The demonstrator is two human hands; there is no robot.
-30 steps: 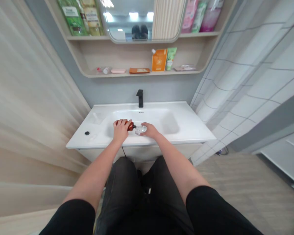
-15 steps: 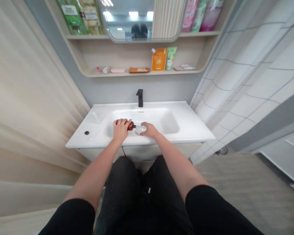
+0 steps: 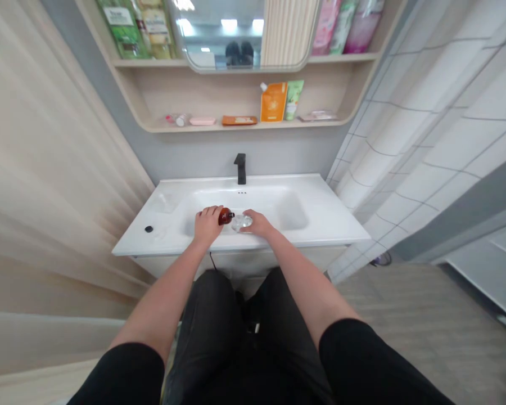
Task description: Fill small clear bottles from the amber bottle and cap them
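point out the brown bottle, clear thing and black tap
brown bottle (image 3: 225, 216), head view, on its round body
clear thing (image 3: 242, 223), head view, on its middle
black tap (image 3: 241, 170), head view, on its upright stem

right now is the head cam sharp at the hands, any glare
In the head view, the ceiling lights flare in the mirror; the wide lens bows the tiled wall and smears the beige surface at the left; the left hand and brown bottle look sharp, though the clear object fades into the white basin.

left hand (image 3: 207, 225) and right hand (image 3: 258, 223) reach forward, curled
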